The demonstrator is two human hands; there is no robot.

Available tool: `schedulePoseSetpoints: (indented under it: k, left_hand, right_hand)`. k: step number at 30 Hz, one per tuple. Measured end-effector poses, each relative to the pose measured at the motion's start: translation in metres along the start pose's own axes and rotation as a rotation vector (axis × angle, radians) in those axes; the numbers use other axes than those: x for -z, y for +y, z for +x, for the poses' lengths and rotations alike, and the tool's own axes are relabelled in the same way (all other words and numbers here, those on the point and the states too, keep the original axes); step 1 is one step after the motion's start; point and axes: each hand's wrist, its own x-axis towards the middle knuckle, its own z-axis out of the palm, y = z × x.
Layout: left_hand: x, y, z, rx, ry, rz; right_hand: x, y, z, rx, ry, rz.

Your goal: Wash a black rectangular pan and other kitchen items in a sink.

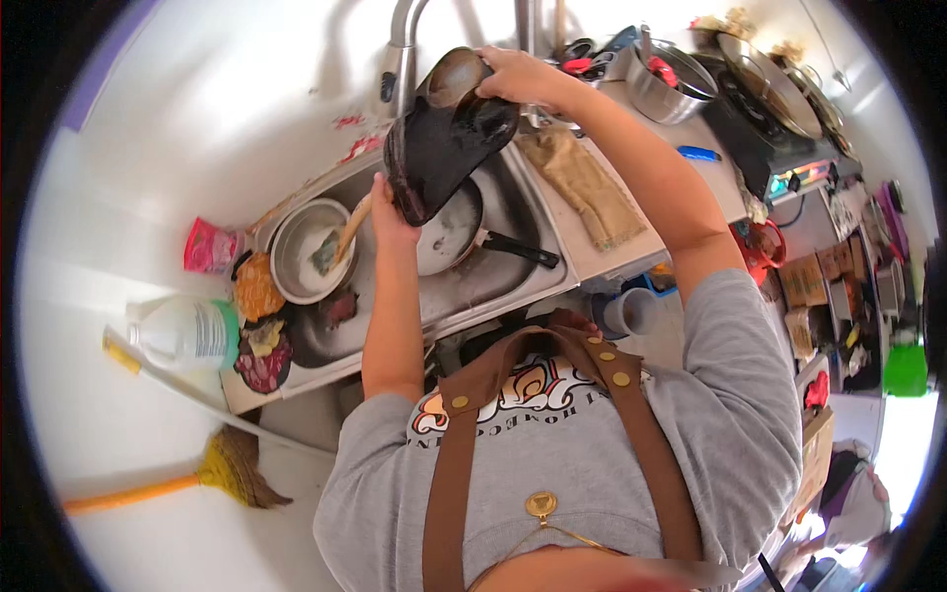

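Observation:
My left hand [392, 214] grips the lower end of a blackened, wet-looking piece of cookware [444, 152], its exact kind unclear. The fingers of my right hand [510, 78] hold its upper edge. It is tilted beside the metal faucet [403, 66], above the stainless steel sink [510, 285]. Below it a frying pan [444, 240] with a black handle lies in the sink, whitish liquid inside, partly hidden. Left of my left wrist, a metal bowl [285, 266] contains whitish liquid, a green scouring pad [324, 251] and the end of a wooden-handled utensil [355, 226].
Right of the sink lies a tan cloth [584, 189]; beyond are a steel pot [669, 92] and a black stove [769, 148]. A plastic jug [185, 333], an orange sponge-like item [257, 285] and a pink container [211, 246] line the left side. A broom [237, 466] is lower left.

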Motion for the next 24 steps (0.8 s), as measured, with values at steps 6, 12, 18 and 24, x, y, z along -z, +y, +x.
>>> schedulePoseSetpoints:
  k: [6,12,18,24]
  left_hand:
    - [-0.013,-0.011,0.014,0.085,-0.109,-0.191]
    - [-0.04,-0.02,0.026,0.1,0.008,-0.176]
    - [-0.017,-0.026,0.075,0.081,0.265,-0.268]
    - [0.039,-0.028,0.125,-0.06,0.61,-0.367]
  right_hand:
    - [0.018,-0.005,-0.013,-0.026,0.004,-0.041]
    - [0.038,-0.018,-0.036,-0.087,0.073,-0.092]
    - [0.04,-0.031,-0.046,-0.003,0.143,-0.291]
    - [0.034,-0.04,-0.05,0.079,0.17,-0.325]
